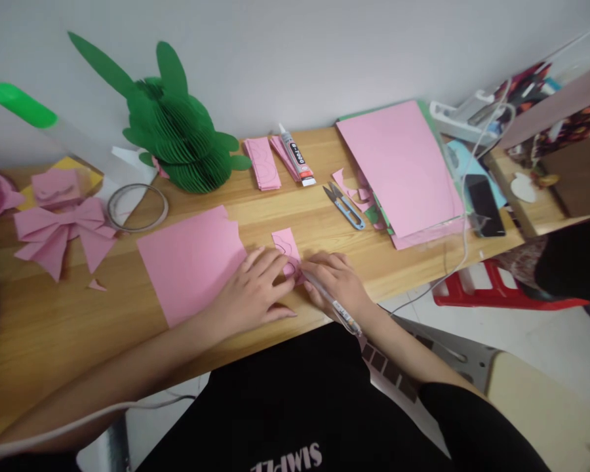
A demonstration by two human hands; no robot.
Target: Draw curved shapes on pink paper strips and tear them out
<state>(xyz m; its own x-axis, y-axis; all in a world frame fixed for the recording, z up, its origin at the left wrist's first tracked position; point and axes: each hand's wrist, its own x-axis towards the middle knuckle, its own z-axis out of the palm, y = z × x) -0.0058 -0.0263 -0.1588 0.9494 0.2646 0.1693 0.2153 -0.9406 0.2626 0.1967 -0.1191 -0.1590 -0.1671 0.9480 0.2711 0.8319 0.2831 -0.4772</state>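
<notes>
Pink paper strip [284, 242] with drawn curves, on the bench [312, 219]. The right hand [338, 283] grips a clear pen [343, 313] beside it; the left hand [255, 288], unclenched, rests along its left edge. A slipping finger could shift the strip, skewing any line.

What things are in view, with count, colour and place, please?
Marked slip: one, pink, front centre.
Pen: one, clear, in right grip.
Large sheet: one, pink, left of slip.
Paper stack: one, pink and green, right.
Paper bundles: two, pink, back centre.
Glue tube: one, silver-black, back.
Snips: one, blue, beside stack.
Scraps: several, pink and green, beside stack.
Honeycomb figure: one, green, back left.
Tape roll: one, pale, left.
Bow: one, pink, left.
Phone: one, black, right.
Table: one, tan, beneath.
Elsewhere: more, partly unclear.
Left grip: one, bare, at slip.
Right grip: one, bare, on pen.
</notes>
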